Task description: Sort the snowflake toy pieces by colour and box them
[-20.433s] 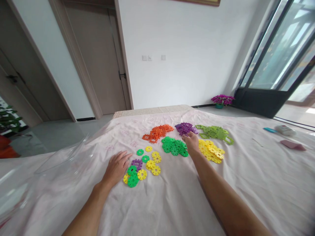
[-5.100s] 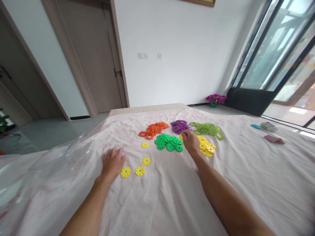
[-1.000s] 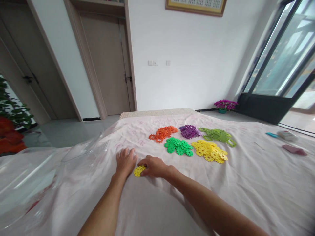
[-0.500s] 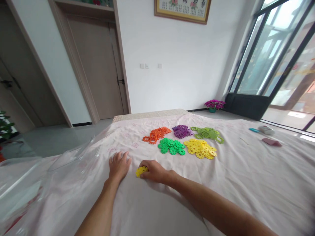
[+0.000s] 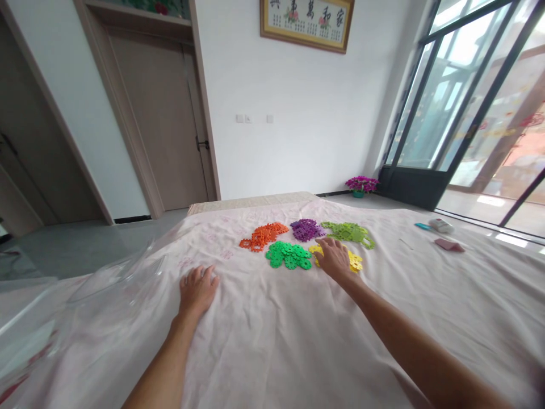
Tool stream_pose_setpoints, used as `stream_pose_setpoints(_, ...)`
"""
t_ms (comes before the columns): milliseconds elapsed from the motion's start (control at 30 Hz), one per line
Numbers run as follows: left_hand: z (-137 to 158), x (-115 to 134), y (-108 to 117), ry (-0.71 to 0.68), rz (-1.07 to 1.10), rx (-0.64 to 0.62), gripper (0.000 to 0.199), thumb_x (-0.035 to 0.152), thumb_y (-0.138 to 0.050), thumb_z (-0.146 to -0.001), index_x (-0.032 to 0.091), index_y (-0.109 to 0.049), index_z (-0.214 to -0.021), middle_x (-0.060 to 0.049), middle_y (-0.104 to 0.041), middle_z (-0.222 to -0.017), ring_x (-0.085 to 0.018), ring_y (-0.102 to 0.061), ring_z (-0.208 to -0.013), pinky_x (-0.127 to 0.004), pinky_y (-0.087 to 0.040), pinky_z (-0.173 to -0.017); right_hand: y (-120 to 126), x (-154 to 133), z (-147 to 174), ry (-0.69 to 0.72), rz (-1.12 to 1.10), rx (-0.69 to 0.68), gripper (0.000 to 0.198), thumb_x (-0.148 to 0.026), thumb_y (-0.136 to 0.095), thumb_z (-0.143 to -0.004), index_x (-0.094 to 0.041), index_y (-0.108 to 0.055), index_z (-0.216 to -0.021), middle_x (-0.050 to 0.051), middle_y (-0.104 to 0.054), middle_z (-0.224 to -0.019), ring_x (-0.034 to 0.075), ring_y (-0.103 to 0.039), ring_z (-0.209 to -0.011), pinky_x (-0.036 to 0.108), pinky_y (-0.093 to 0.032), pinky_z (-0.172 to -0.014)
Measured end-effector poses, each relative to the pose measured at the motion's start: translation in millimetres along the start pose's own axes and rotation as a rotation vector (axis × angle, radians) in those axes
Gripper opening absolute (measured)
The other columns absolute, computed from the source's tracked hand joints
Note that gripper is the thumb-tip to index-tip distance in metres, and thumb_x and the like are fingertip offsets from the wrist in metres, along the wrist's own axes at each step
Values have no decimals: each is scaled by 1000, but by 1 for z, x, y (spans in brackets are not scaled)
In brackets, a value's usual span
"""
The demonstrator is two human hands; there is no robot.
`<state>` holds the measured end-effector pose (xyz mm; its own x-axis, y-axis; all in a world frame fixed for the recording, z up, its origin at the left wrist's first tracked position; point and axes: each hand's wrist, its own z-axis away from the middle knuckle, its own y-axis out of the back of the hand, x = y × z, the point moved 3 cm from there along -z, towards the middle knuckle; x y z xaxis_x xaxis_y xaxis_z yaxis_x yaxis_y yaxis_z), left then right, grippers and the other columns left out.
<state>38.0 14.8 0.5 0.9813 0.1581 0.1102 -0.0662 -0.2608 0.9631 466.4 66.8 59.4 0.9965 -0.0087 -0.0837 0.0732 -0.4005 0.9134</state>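
My left hand (image 5: 198,291) lies flat on the pale cloth with its fingers spread, holding nothing. Over the yellow pile of flower-shaped snowflake discs (image 5: 356,262) rests my right hand (image 5: 334,257), its fingers loosely stretched and covering much of the pile. No disc can be seen in its grasp. Just left of it sits a pile of green discs (image 5: 289,255). Behind these are orange discs (image 5: 264,236), purple discs (image 5: 307,229) and lime-green pieces (image 5: 349,232), each colour in its own heap.
The wrinkled, pale pink cloth (image 5: 255,341) covers the whole work surface. Clear plastic containers (image 5: 110,284) stand at the left edge. Towards the right lie a pink folded piece (image 5: 449,245), a white item (image 5: 441,225) and a small blue item (image 5: 423,226).
My right hand has gone from beside my left hand to the yellow pile, further forward and right. The yellow discs it held no longer show in it. The left hand stays put.
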Motion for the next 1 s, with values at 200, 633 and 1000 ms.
stream_pose_setpoints(200,2,4,6,11,-5,-6,47,44,-39,-95,28,-55,-137,-11,-52,-144,-28,-43,-135,-47,-29,-111,-30,-1,0,119,73,-190,42,-40,-33,-101,-33,-59,-133,5,-49,-147,32,-30,-138,59,-15,-112)
stream_pose_setpoints(633,4,5,6,10,-29,-7,48,44,-37,-96,28,-54,-138,-12,-51,-146,-28,-45,-135,-46,-30,-110,-28,45,7,43,88,-94,38,-34,-36,-100,-29,-63,-126,10,-56,-135,30,-42,-126,57,-19,-109)
stream_pose_setpoints(1000,4,4,3,-6,-47,-10,49,43,-36,-96,28,-53,-140,-13,-50,-146,-28,-44,-136,-47,-31,-110,-13,68,-23,-144,18,-88,47,-50,-31,-99,-33,-67,-126,6,-56,-141,30,-47,-126,51,-27,-107)
